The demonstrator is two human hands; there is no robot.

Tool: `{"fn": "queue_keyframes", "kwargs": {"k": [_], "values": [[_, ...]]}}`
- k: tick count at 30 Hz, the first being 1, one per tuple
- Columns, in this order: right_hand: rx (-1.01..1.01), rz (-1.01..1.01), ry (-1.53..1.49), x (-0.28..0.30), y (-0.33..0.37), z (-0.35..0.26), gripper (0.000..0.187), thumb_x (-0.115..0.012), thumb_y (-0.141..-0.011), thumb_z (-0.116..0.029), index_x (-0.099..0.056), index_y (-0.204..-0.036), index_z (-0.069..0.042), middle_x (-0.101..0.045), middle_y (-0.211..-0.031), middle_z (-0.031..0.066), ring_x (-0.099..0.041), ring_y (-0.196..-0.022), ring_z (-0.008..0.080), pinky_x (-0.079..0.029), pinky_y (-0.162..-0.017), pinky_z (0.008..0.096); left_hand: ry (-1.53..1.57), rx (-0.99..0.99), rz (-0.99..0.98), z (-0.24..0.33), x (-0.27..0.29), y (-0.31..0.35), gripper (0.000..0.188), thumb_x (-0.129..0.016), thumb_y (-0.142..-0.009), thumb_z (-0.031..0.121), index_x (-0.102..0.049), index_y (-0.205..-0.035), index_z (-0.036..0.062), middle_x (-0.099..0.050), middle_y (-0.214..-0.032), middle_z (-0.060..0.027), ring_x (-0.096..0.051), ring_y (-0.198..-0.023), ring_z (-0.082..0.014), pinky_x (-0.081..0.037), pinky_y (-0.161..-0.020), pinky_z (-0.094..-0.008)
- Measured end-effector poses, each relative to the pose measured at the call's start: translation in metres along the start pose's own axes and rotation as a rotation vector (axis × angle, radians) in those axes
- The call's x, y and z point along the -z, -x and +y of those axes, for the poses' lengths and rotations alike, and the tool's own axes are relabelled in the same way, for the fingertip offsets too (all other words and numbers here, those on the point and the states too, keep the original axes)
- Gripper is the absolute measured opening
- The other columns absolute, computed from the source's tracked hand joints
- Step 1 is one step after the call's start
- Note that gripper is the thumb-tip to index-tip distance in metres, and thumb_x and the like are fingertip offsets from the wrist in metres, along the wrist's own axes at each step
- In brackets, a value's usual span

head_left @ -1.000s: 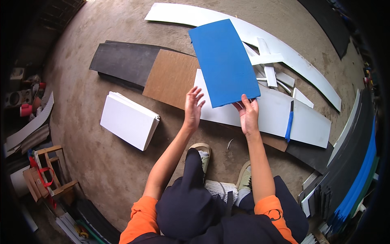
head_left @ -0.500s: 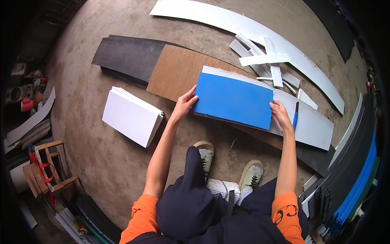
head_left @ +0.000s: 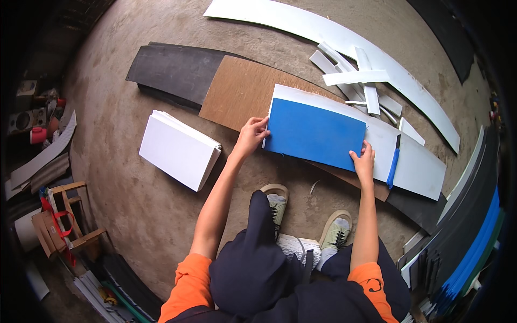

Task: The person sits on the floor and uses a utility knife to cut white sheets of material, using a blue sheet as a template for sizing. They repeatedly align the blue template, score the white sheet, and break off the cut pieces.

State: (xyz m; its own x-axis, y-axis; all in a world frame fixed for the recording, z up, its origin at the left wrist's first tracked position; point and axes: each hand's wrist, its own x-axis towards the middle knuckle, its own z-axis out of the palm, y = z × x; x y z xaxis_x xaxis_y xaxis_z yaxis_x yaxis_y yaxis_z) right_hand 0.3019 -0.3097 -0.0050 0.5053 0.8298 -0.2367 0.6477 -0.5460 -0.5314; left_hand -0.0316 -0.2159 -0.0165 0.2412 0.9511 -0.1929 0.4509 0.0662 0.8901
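Note:
A rectangular blue sheet (head_left: 315, 132) lies over a long white sheet (head_left: 417, 167), with a white strip along its far edge. My left hand (head_left: 251, 137) pinches the blue sheet's left edge. My right hand (head_left: 363, 163) grips it near the lower right corner, thumb on top. Just right of that hand, a blue-handled cutter knife (head_left: 395, 162) rests on the white sheet. Beneath lie a brown wooden board (head_left: 237, 89) and black sheets (head_left: 177, 70). To the left, a stack of white rectangular sheets (head_left: 177, 151) sits on the floor.
White offcut strips (head_left: 355, 77) are heaped beyond the blue sheet, beside a long curved white sheet (head_left: 323, 29). Stacked black and blue sheets (head_left: 471, 242) line the right side. A small wooden frame (head_left: 70, 215) with a red strap stands at the left. My shoes (head_left: 335, 229) are close by.
The blue sheet has tilted and shifted slightly against the white one beneath. My right hand has slid down from its right edge toward the lower corner; my left hand stays at the left edge.

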Motion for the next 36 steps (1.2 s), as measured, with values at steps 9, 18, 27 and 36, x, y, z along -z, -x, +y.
{"fn": "queue_keyframes", "kwargs": {"k": [9, 18, 27, 36], "values": [[0.037, 0.026, -0.078, -0.004, -0.002, 0.003, 0.059, -0.071, -0.068, -0.015, -0.044, -0.119, -0.008, -0.047, -0.091, 0.0099, -0.051, -0.076, 0.0204, -0.045, -0.071, 0.0327, -0.178, -0.018, -0.011, 0.01, 0.006, -0.004, 0.044, -0.063, -0.073, 0.003, -0.055, -0.116, 0.0111, -0.054, -0.104, -0.0073, -0.057, -0.083, -0.0156, -0.047, -0.075, -0.028], [0.001, 0.047, -0.203, -0.009, -0.008, 0.016, 0.056, -0.073, -0.066, -0.017, -0.051, -0.117, -0.012, -0.054, -0.09, 0.0104, -0.053, -0.067, 0.0162, -0.047, -0.064, 0.0298, -0.16, -0.056, 0.017, 0.004, 0.004, -0.006, 0.044, -0.064, -0.073, 0.003, -0.055, -0.115, 0.0109, -0.055, -0.097, -0.0092, -0.058, -0.076, -0.0181, -0.048, -0.072, -0.0288], [-0.02, 0.013, -0.228, -0.005, -0.008, 0.017, 0.054, -0.073, -0.066, -0.017, -0.053, -0.116, -0.011, -0.058, -0.084, 0.0096, -0.055, -0.065, 0.015, -0.048, -0.063, 0.029, -0.246, -0.141, 0.072, 0.002, 0.001, -0.003, 0.049, -0.065, -0.071, 0.004, -0.053, -0.118, 0.0119, -0.056, -0.097, -0.0101, -0.06, -0.077, -0.02, -0.049, -0.073, -0.0297], [-0.107, -0.138, -0.413, 0.012, -0.023, 0.028, 0.038, -0.069, -0.068, -0.008, -0.06, -0.105, -0.009, -0.065, -0.079, 0.0066, -0.061, -0.068, 0.0128, -0.049, -0.063, 0.0257, -0.552, -0.257, -0.156, 0.037, -0.002, 0.029, 0.09, -0.078, -0.055, 0.007, -0.031, -0.132, 0.0076, -0.04, -0.12, -0.0173, -0.045, -0.107, -0.0287, -0.046, -0.086, -0.0338]]}}
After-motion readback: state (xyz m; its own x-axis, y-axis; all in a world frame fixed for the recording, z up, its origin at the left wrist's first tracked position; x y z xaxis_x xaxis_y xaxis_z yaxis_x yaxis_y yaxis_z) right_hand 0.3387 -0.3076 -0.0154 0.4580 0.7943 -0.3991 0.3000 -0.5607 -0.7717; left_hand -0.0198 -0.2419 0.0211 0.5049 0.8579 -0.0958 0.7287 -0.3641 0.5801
